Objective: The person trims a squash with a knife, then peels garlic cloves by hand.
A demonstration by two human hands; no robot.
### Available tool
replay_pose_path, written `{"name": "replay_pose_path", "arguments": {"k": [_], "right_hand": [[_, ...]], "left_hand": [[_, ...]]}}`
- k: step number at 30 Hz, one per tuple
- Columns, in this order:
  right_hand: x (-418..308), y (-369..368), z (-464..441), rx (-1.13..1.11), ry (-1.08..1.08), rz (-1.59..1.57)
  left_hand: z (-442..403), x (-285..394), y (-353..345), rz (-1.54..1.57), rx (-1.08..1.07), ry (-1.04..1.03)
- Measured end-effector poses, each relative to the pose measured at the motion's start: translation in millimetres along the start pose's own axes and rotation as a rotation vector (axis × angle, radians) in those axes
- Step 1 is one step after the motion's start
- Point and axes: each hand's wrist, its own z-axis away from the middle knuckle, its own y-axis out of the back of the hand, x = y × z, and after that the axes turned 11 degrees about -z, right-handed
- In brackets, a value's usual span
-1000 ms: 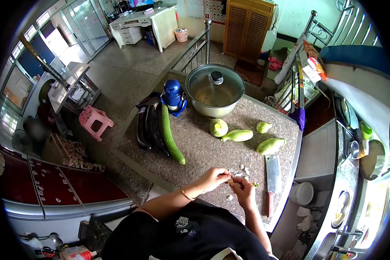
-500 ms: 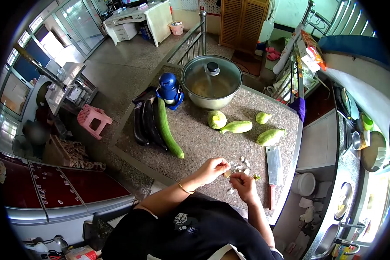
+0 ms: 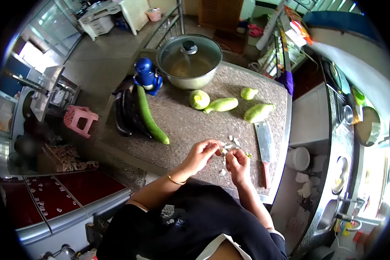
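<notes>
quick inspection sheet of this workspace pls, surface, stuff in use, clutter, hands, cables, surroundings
surface: speckled tabletop, pale scraps strewn by the hands
job's things: small piece at the fingers, kind too small to tell
clutter: cleaver lying flat near the right edge, handle towards the person; four pale-green squashes, dark eggplants, long green gourd, lidded pot, blue bottle
hands: left hand and right hand close together, fingers bent, grip unclear
cables: nothing seen on the tabletop
surroundings: pink stool at left, sink at right
</notes>
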Motion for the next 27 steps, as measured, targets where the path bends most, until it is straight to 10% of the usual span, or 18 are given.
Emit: {"name": "replay_pose_path", "arguments": {"k": [7,13,20,27], "right_hand": [[-3,-5,4,-0.061,-0.032,-0.268],[-5,-6,6,-0.068,-0.083,-0.314],[-10,-14,10,0.044,0.045,0.062],[-6,-11,8,0.052,0.160,0.063]], "left_hand": [[4,13,4,-0.030,-0.069,0.026],[1,16,4,-0.564,0.045,-0.546],[7,24,0,-1.020,0.205,-0.735],[8,23,-4,-0.873,0.170,-0.685]]}}
